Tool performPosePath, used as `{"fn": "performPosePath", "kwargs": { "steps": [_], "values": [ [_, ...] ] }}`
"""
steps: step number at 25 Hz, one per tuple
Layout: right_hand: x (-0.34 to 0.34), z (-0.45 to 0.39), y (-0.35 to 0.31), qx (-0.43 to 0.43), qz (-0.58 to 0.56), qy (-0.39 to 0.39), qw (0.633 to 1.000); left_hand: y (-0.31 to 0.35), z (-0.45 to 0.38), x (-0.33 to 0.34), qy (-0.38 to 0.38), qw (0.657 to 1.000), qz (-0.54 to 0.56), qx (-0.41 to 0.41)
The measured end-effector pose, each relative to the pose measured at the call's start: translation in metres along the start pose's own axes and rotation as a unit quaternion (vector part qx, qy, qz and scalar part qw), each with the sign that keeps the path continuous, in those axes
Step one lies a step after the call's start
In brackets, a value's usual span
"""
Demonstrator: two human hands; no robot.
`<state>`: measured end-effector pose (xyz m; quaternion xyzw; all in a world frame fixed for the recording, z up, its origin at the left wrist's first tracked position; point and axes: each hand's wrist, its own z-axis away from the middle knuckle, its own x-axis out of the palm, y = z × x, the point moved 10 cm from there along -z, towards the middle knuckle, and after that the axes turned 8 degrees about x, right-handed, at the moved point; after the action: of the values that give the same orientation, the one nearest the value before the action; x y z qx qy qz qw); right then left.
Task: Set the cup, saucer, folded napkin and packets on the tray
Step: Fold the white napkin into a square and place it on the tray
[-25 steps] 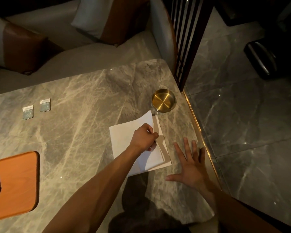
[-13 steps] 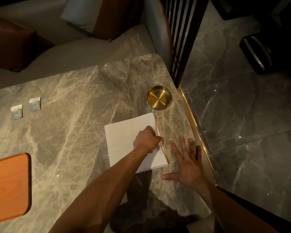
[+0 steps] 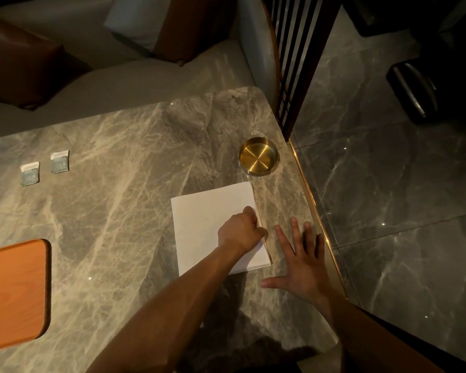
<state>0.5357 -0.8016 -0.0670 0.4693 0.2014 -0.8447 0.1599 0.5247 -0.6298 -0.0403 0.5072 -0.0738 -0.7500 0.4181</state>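
Note:
A white napkin (image 3: 205,224) lies folded flat on the marble table (image 3: 119,211), near its right edge. My left hand (image 3: 241,230) rests on the napkin's right edge with its fingers curled onto the top layer. Just right of the napkin, my right hand (image 3: 301,265) lies flat on the table with spread fingers and holds nothing. Two small grey-blue packets (image 3: 30,173) (image 3: 59,162) lie side by side at the far left. The orange wooden tray (image 3: 14,294) shows at the left edge, partly cut off. No cup or saucer is in view.
A round gold dish (image 3: 258,156) stands just beyond the napkin. The table's gold-trimmed right edge (image 3: 318,224) drops to a marble floor. A grey sofa with brown cushions (image 3: 24,65) runs behind the table, and a dark slatted screen (image 3: 293,63) stands at the back right.
My left hand has brought the raised napkin flap down to the right, so the napkin now lies flat and folded. My right hand has stayed flat on the table.

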Motion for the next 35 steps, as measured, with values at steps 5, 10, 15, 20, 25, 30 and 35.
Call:
{"fn": "performPosePath", "kwargs": {
  "steps": [5,10,15,20,25,30,35],
  "values": [
    [0.000,0.000,-0.002,-0.005,-0.005,-0.004,1.000,-0.001,0.015,0.005,-0.005,0.998,0.026,0.052],
    [-0.002,-0.002,-0.002,-0.011,-0.004,0.012,1.000,-0.015,0.049,-0.004,0.006,0.990,0.092,0.109],
    [-0.018,0.000,-0.009,-0.002,-0.071,0.014,0.997,-0.070,0.081,-0.053,0.166,0.979,0.077,0.084],
    [-0.072,0.006,-0.111,-0.127,-0.151,0.212,0.957,-0.082,0.090,-0.078,0.274,0.951,-0.060,0.128],
    [-0.027,-0.023,-0.171,-0.168,0.056,0.171,0.969,-0.075,0.066,-0.040,0.228,0.957,-0.116,0.137],
    [-0.006,-0.038,-0.157,-0.134,0.080,0.177,0.972,-0.092,0.055,-0.014,0.194,0.957,-0.194,0.099],
    [-0.008,-0.037,-0.148,-0.138,0.070,0.194,0.969,-0.105,0.056,-0.013,0.173,0.959,-0.209,0.085]
  ]
}}
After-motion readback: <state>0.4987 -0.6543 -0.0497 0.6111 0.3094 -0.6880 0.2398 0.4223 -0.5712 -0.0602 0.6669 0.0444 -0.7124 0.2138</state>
